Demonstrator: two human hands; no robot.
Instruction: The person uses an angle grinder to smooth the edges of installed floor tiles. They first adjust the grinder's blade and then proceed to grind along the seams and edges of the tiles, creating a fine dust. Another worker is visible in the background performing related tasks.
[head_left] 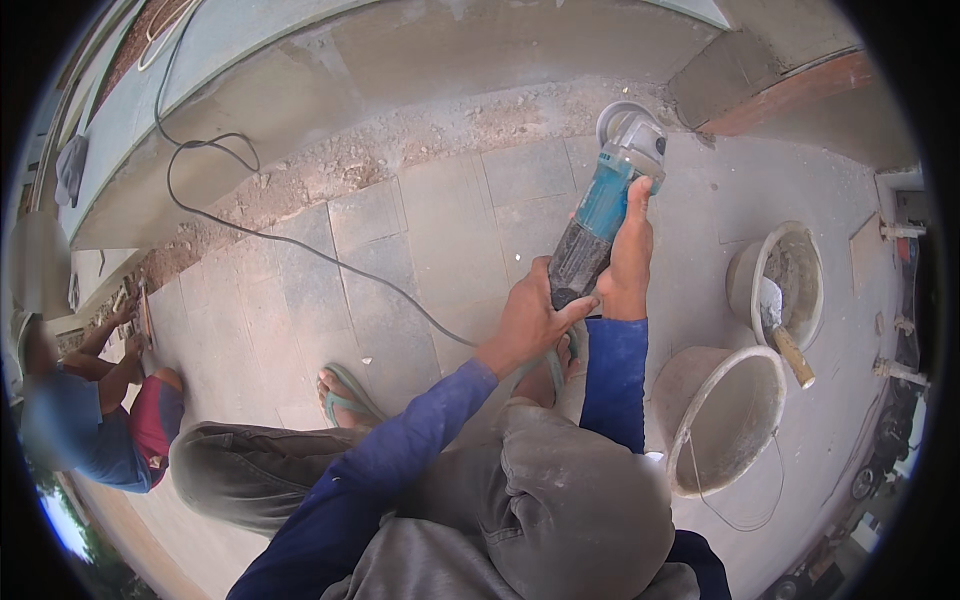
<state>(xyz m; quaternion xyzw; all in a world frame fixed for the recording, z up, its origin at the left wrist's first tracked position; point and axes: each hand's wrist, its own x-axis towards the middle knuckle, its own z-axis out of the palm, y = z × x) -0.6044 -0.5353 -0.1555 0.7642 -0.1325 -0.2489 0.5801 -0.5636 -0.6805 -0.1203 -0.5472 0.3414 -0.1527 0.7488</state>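
Both of my hands are on an angle grinder (600, 205) with a teal body and a dark rear handle. My left hand (530, 318) is wrapped round the rear end of the handle. Along the tool's right side, my right hand (629, 262) grips the body, its thumb pointing up toward the head. The grinder's round disc and guard (625, 118) point away from me, close to the rubble strip by the low wall. Whether the disc touches anything, I cannot tell. A dark power cord (330, 258) runs across the paving to the left.
Two dusty buckets (735, 420) stand at my right; a trowel (787, 335) with a wooden handle rests in the farther one. Broken rubble (330, 165) lines the low wall (420, 65). A co-worker (95, 410) crouches at far left. My sandalled foot (345, 398) is on the paving.
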